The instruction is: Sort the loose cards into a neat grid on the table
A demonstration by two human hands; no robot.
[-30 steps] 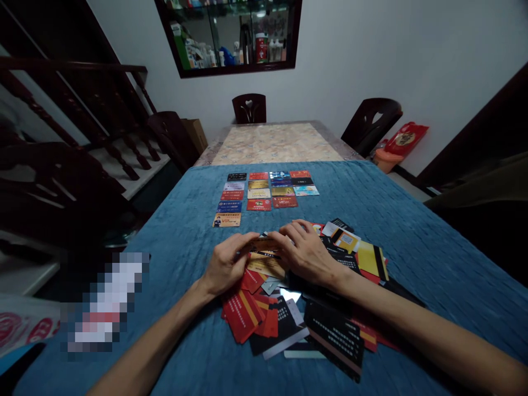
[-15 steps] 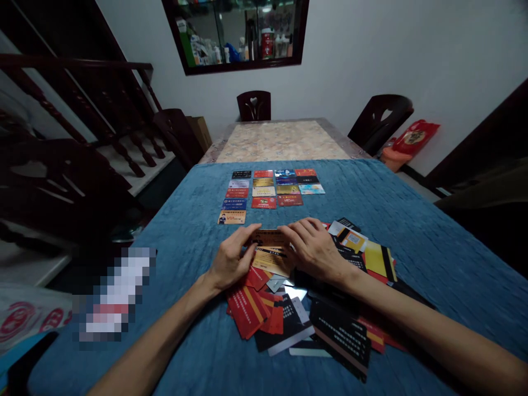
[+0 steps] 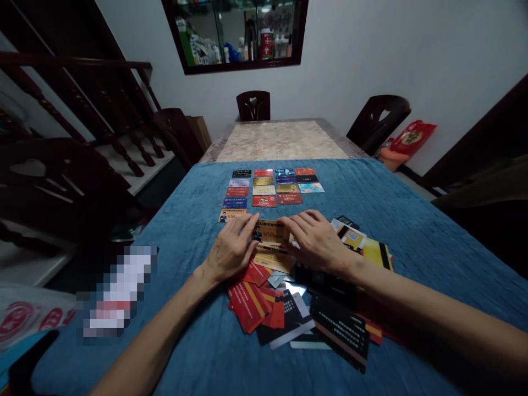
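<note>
Between my two hands is a gold VIP card (image 3: 270,232), tilted up with its printed front towards me. My left hand (image 3: 231,245) pinches its left edge between thumb and fingers. The fingers of my right hand (image 3: 315,239) close on its right edge. Just under it another gold card (image 3: 272,258) lies back side up on a loose heap. Red cards (image 3: 248,305) and black cards (image 3: 340,330) spread below my hands. Beyond them, cards lie face up in columns; a matching VIP card (image 3: 232,215) ends the left column, near my left fingertips.
A blue cloth (image 3: 181,231) covers the near part of the table. More cards, among them a yellow one (image 3: 376,253), lie right of my right hand. A blurred-out pale object (image 3: 121,291) is at the left edge. Chairs (image 3: 253,105) stand around the table.
Both hands have raised the gold VIP card slightly and tipped it upright, so its print now shows clearly. The rows of cards beyond have stayed put.
</note>
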